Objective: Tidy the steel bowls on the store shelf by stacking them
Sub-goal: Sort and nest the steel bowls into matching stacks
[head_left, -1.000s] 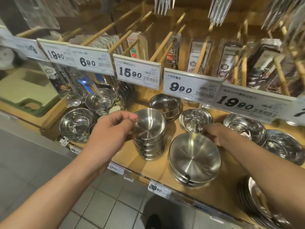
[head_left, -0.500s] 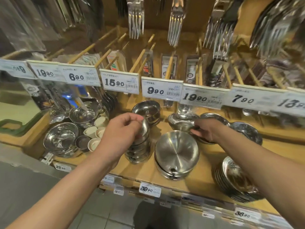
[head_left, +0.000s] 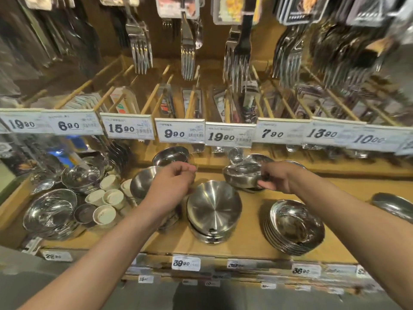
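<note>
Right hand (head_left: 276, 176) grip pinching tilted steel bowl (head_left: 242, 175), left hand (head_left: 171, 186) curled, contents unclear

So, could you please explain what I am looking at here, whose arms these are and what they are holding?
There is no machine here: a person wears a camera on the head, so the one picture looks forward and down at their own arms. In front is a wooden store shelf of steel bowls, below a row of price tags and hanging forks. The right hand grips a shallow steel bowl by its rim, lifted above the shelf. The left hand has its fingers curled above a stack of small bowls; whether it pinches one is hidden. Between the arms sits a stack of wide bowls, with small white cups to the left.
</note>
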A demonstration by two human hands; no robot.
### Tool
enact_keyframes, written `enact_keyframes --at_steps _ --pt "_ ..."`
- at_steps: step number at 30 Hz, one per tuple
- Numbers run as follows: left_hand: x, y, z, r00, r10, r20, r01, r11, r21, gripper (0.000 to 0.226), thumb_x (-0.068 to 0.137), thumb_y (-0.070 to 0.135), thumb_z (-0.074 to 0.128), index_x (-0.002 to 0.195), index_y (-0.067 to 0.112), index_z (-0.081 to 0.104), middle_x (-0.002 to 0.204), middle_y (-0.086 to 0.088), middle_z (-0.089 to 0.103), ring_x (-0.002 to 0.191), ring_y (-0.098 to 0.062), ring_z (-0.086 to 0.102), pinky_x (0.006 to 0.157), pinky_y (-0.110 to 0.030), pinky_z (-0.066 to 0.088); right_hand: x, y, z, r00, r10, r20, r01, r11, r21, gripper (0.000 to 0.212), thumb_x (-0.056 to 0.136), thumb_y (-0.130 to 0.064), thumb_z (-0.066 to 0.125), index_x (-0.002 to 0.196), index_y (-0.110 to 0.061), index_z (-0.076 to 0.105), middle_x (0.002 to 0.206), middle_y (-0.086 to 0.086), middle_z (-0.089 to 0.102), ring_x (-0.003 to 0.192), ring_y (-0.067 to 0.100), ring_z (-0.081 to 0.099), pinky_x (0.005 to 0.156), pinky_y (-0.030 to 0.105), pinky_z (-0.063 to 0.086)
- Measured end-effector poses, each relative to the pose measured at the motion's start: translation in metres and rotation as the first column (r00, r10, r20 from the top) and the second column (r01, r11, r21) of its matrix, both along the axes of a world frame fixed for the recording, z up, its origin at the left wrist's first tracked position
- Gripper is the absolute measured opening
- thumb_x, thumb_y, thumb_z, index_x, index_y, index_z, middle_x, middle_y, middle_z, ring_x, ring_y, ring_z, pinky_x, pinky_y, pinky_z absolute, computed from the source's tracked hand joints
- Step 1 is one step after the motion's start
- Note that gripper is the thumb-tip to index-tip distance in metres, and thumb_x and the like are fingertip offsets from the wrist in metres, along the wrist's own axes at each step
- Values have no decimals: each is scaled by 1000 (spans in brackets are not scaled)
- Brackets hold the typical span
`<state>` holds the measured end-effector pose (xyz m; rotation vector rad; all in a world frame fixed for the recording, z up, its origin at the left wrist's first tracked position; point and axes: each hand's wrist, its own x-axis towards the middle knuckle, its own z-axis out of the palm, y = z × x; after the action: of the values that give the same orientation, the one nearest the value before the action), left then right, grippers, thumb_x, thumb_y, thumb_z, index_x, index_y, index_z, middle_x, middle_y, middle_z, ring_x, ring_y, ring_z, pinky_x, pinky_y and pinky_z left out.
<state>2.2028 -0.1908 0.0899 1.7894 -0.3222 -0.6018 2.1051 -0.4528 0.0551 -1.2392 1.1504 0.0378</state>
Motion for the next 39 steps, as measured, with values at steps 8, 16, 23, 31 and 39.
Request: enact_keyframes --at_steps 8,16,23,31,39 --pt "-32 -52 -13 968 -204 -149 220 971 97 14 98 12 57 91 4 66 89 -14 67 79 -27 67 88 -50 59 -67 1 21 999 -39 -19 41 997 70 8 99 4 47 104 1 52 82 18 64 64 20 67 49 23 59" --pt "-68 -90 -25 827 -371 -423 351 928 -128 20 104 27 54 112 11 63 113 -8 71 97 -19 73 72 -20 59 -103 12 26 989 -124 83 121 992 38 15 98 -3 58 110 4 63 103 20 73 77 21 75 51 22 60" --pt "-60 -123 -28 941 -56 -334 75 996 44 20 97 21 63 104 2 66 100 -18 76 90 -29 75 81 -36 60 -99 -44 20 999 -36 41 38 999 -37 14 98 -16 58 95 -4 62 74 14 59 53 19 54 46 27 50" --pt "-39 -100 -16 898 297 -324 -295 954 56 13 97 10 59 103 2 68 80 -15 77 59 -20 73 51 -24 57 -56 -104 -41 997 -61 47 67 990 -127 12 100 -14 59 89 -15 54 91 7 58 79 22 58 59 30 50" --pt "-67 -66 -16 823 452 -344 -484 875 -8 18 100 2 49 108 -3 65 98 -18 77 75 -17 76 57 -22 59 -14 -106 -80 983 173 -69 -184 961 -207 19 96 -17 68 100 -2 58 89 14 60 63 21 58 54 27 55"
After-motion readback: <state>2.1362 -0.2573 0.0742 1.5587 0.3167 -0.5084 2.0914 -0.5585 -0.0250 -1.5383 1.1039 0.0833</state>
